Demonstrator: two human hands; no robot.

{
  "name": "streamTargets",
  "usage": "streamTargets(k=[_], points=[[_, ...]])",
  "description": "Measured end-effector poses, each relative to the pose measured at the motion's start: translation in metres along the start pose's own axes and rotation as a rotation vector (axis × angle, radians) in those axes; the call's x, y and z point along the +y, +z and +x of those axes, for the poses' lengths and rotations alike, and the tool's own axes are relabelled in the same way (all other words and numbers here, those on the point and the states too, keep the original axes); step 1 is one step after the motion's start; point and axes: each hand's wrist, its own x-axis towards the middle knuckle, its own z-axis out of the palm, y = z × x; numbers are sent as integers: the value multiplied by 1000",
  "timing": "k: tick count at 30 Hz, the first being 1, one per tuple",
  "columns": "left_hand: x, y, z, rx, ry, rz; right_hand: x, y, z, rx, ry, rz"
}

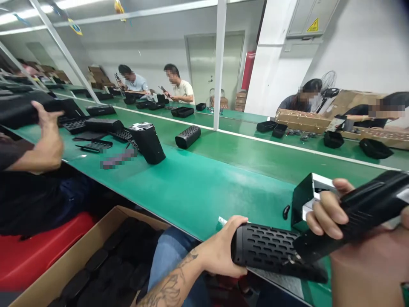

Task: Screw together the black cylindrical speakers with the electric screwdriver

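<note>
A black speaker housing with a slotted grille (265, 245) lies on its side at the table's front edge. My left hand (222, 245) is wrapped around its left end. My right hand (329, 211) is closed around a black electric screwdriver (361, 215), held at a slant. The tool's bit reaches down to the right part of the grille; whether it sits on a screw I cannot tell. Behind the screwdriver stands a black box with a white upper part (303, 200), partly covered by my fingers. Beside it lies a small black curved piece (286, 212).
A long green table (198, 183) stretches leftward, with an upright black housing (148, 143) and another slotted one (188, 137) on it. A cardboard box (108, 217) of black parts stands below. A co-worker's hand (47, 132) is at left; other people sit opposite.
</note>
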Motion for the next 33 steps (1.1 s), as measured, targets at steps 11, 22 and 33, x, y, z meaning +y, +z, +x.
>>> streamTargets(k=[11, 22, 33], points=[[-14, -51, -37, 600, -279, 130, 41, -13, 5, -572, 505, 626], [-30, -123, 198, 1063, -244, 224, 161, -36, 61, -208, 722, 302], [-33, -74, 358, 818, -316, 392, 153, -49, 69, -69, 702, 277]])
